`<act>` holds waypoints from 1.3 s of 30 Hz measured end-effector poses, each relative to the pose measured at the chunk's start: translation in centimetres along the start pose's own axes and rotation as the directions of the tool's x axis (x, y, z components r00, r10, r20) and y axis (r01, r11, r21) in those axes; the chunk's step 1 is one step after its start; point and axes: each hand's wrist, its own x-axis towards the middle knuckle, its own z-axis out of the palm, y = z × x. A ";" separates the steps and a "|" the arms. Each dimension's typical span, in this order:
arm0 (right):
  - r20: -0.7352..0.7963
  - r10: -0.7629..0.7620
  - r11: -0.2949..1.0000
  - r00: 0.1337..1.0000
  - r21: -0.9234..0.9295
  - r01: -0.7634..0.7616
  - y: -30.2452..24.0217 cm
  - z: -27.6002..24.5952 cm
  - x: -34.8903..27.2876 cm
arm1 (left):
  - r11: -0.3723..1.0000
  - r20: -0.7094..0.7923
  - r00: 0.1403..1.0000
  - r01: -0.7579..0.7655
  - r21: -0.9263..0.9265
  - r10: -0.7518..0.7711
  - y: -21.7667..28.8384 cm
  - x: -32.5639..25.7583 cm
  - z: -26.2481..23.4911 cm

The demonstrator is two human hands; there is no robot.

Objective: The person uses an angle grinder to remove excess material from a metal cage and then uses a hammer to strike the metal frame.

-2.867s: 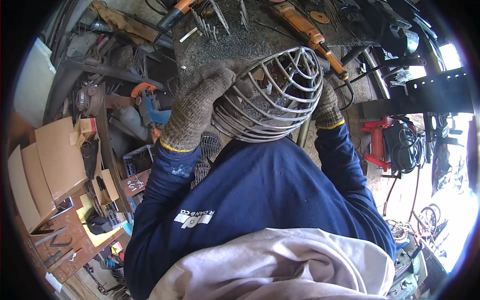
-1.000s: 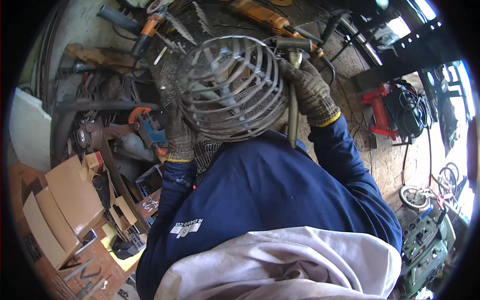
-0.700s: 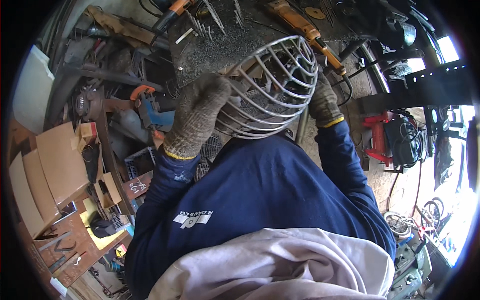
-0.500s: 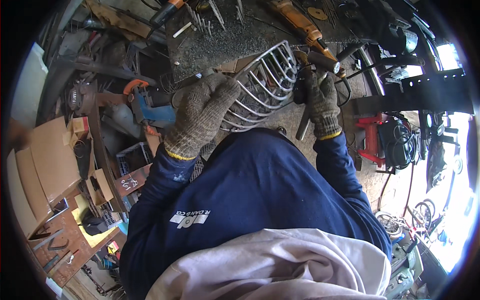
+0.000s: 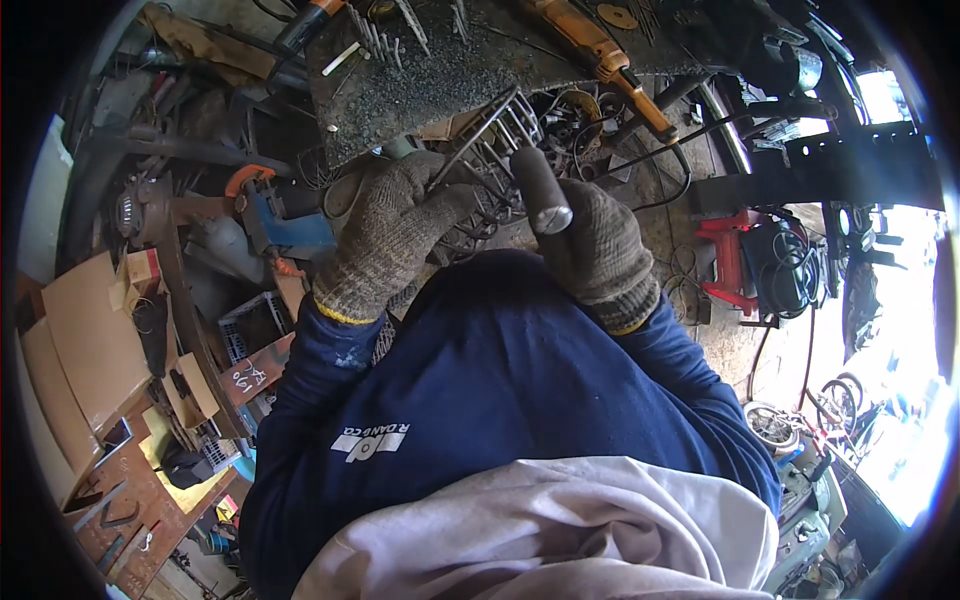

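The person's left hand point(image 5: 392, 218), in a grey-brown knitted glove with a yellow cuff edge, was clamped on a round-barred grey metal wire basket point(image 5: 476, 137) at its near left side, the thumb and fingers pointing toward the right and the back of the glove facing up. Its forearm, in a navy blue sleeve, rose from the lower left and slanted inward, with the elbow held out to the side. The right hand point(image 5: 603, 242), gloved alike, was closed around a hammer with a dark grey cylindrical metal head point(image 5: 538, 185); the handle was hidden, so its exact lie could not be told. That forearm came in from the lower right and leaned toward the middle, the wrist turned so that the back of the glove faced up and the hammer head stuck out on the left, its bright round face toward the body. The basket sat between the two hands, tilted, its straight rim bar climbing to the upper right, and the hammer head covered part of its right side; whether the two touched could not be told. Beyond them lay the dark, grit-strewn worktop point(image 5: 420, 105), bearing a short white stick point(image 5: 341, 58) at the left and a long orange power tool point(image 5: 590, 45) at the right.
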 end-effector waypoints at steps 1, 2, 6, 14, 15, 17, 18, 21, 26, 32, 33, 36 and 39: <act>-0.009 -0.056 0.997 0.998 -0.047 0.056 0.4 0.5 -0.1 | 0.999 -0.010 1.000 0.022 0.023 -0.022 0.7 -0.2 0.3; -0.015 -0.113 0.989 0.994 -0.095 0.111 0.7 0.9 -0.1 | 0.998 -0.021 0.999 0.045 0.046 -0.044 1.1 -0.4 0.6; -0.011 -0.110 0.984 0.994 -0.138 0.108 0.5 1.7 0.5 | 0.965 -0.108 0.984 -0.110 0.238 0.139 -0.2 -0.6 1.2; -0.149 -0.291 0.957 0.945 -0.039 0.288 -0.9 -0.8 -1.1 | 0.984 -0.197 0.970 0.159 0.083 -0.141 1.8 -1.0 1.9; -0.208 -0.355 0.935 0.911 -0.081 0.346 0.7 0.6 -1.1 | 0.986 -0.189 0.982 0.057 0.154 -0.027 1.8 -0.9 1.9; -0.156 -0.178 0.971 0.972 -0.188 0.148 -1.1 0.7 0.2 | 0.957 -0.163 0.977 -0.090 0.275 0.139 1.2 -0.6 1.7; -0.109 -0.136 0.979 0.985 -0.165 0.117 -0.7 0.8 0.2 | 0.938 -0.147 0.971 -0.133 0.321 0.188 0.7 -0.4 1.5; 0.060 -0.048 0.994 0.997 -0.094 0.054 -0.3 0.7 0.7 | 0.959 -0.151 0.984 -0.045 0.281 0.091 0.4 0.7 -0.1; -0.134 -0.260 0.959 0.956 0.077 0.271 -0.9 -0.3 -0.1 | 0.983 -0.155 0.975 0.170 0.071 -0.157 1.9 -0.4 1.0; -0.088 -0.202 0.979 0.975 -0.030 0.200 -1.2 -0.8 0.5 | 0.990 -0.072 0.992 0.114 0.079 -0.108 3.0 -0.4 1.2; -0.060 -0.108 0.994 0.992 -0.036 0.106 -1.0 -0.3 0.8 | 0.993 -0.097 0.990 0.108 0.041 -0.104 2.9 -0.3 1.3; -0.030 -0.006 1.000 1.000 0.005 0.006 -0.5 -0.6 0.8 | 0.994 -0.140 0.985 0.104 0.020 -0.100 3.0 0.3 0.5; -0.171 -0.090 0.972 0.981 0.201 0.125 0.9 -0.6 0.6 | 0.987 -0.091 0.984 0.157 0.046 -0.152 3.1 -0.1 -0.1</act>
